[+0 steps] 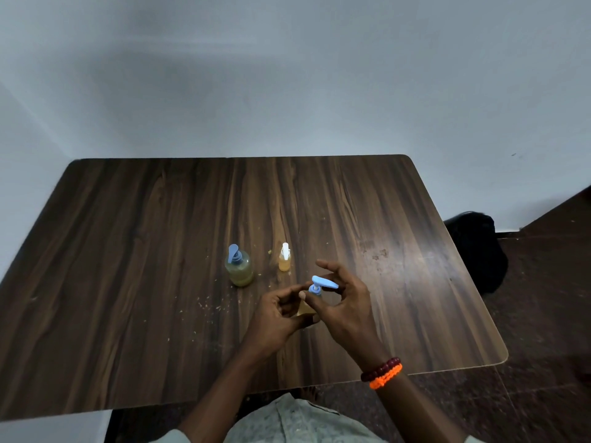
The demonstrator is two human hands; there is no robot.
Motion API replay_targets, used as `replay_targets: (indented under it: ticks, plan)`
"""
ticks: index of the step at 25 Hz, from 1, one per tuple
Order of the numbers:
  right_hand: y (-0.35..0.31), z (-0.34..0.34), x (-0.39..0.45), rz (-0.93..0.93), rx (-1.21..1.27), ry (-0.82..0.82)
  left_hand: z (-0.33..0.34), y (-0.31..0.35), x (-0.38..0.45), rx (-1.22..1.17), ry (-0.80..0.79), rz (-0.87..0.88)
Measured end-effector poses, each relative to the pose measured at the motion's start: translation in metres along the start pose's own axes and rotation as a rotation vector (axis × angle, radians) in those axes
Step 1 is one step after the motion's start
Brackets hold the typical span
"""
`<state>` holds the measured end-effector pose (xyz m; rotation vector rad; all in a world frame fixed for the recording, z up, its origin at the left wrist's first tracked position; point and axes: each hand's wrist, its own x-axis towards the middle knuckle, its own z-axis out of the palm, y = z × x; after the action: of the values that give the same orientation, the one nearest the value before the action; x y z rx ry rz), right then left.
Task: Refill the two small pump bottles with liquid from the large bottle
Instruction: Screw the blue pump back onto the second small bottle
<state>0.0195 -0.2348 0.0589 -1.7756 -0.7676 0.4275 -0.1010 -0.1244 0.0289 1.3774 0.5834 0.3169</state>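
Blue-pumped small bottle (307, 306) is sitting at centre frame, gripped round its body by the left hand (281, 318). Right hand (343, 302) is pinching the blue pump head (323, 283). Large bottle (240, 266) and white-capped small bottle (284, 258) are standing just above, on the wooden table (128, 251).

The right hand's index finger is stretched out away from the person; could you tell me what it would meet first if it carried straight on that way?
Probably the small white-capped bottle of amber liquid, just beyond the right hand; depth is unclear, so it might pass over it.
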Motion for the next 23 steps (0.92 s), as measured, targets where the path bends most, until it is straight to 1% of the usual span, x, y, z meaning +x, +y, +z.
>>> replay_targets:
  ticks: [3, 5, 9, 12, 18, 20, 23]
  plan:
    - [-0.002, -0.011, 0.002, 0.010, 0.002, -0.088, -0.005, -0.006, 0.002, -0.021, 0.024, -0.015]
    - [-0.003, -0.016, 0.002, -0.007, -0.005, -0.112, -0.008, -0.008, 0.003, -0.030, 0.045, -0.031]
    - [-0.004, -0.012, 0.001, -0.026, -0.049, -0.032, -0.002, -0.007, 0.004, -0.035, 0.054, -0.019]
    - [-0.002, -0.005, -0.003, -0.018, -0.076, 0.054, 0.003, -0.007, 0.004, -0.038, 0.098, 0.000]
    - [0.010, 0.003, -0.005, 0.033, -0.040, 0.150, 0.022, -0.012, 0.006, -0.020, 0.177, 0.022]
    - [0.018, -0.003, -0.007, 0.082, 0.003, 0.170, 0.030, -0.014, 0.014, 0.025, 0.152, 0.016]
    - [0.031, -0.023, 0.001, 0.133, 0.075, 0.192, 0.041, -0.015, 0.040, 0.252, 0.127, 0.084]
